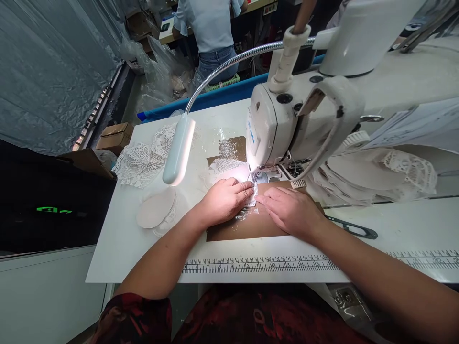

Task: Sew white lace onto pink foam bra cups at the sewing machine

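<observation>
A white sewing machine [267, 129] stands over the table. Under its lit needle lies a narrow white lace piece [252, 200]. My left hand [229, 198] grips the lace from the left, its closed fingers pressed down on it just before the needle. From the right, my right hand [292, 210] has its fingertips closed at the near right edge of the same lace. Both hands rest by a brown board [229, 233] taped to the tabletop. More white lace spreads behind my left hand. My fingers partly cover the lace.
Lace pieces [139, 162] and a beige oval pad [156, 210] lie left; a stack of pads [362, 172] lies right. A lamp [179, 150] hangs over the table. A dark flat tool [355, 229] lies right of my hand. A printed ruler [251, 265] runs along the front edge. Behind sits another person [206, 28].
</observation>
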{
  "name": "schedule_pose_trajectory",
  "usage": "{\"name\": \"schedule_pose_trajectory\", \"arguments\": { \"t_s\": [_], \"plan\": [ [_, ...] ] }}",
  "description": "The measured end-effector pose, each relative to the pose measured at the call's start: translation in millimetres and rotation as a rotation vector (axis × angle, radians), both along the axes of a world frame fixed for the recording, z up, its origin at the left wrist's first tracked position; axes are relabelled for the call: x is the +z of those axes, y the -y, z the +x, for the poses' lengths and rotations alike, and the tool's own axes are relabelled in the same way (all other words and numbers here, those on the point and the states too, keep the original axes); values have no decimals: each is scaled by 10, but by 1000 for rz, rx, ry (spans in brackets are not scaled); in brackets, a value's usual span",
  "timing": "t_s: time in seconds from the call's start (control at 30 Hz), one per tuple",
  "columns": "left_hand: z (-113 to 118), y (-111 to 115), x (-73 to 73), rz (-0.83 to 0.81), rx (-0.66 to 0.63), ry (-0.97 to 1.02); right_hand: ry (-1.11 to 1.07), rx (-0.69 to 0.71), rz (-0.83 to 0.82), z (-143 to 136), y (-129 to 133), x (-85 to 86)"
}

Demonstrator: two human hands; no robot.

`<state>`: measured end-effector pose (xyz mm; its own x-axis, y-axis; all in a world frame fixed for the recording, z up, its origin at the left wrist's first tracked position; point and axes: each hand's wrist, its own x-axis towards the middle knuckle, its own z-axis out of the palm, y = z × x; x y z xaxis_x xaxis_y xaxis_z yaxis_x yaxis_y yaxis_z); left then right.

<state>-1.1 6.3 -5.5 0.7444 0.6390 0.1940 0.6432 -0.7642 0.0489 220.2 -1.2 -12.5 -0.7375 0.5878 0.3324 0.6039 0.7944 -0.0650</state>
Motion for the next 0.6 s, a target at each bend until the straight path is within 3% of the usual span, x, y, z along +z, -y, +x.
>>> {"name": "schedule_pose_trajectory", "arguments": {
  "t_s": [0.3, 0.6],
  "plan": [
    [59, -14, 15, -13, 73, -11, 96, -141, 58, -46, -11, -15],
    [79, -14, 12, 8, 144, 30, 175, -300, -33, -116, -44, 49]
  ]
}}
